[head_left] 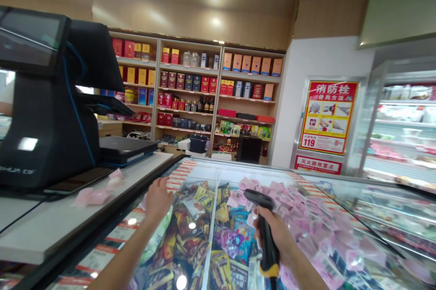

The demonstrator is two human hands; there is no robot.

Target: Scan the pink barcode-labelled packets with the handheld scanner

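A black handheld barcode scanner with a yellow band near its base is gripped in my right hand, its head tilted toward the upper left. Many small pink packets, some with barcode labels, lie spread on the glass around and beyond that hand. On the left, my left hand has its fingers curled over the freezer's edge. A bit of pink shows at its outer side; what the fingers hold is hidden. Below its wrist is a green and white package.
The glass-topped freezer holds many colourful food bags. To the left, a black checkout terminal stands on a white counter with a few loose pink packets. Shelves of boxed goods line the back; a refrigerated display stands right.
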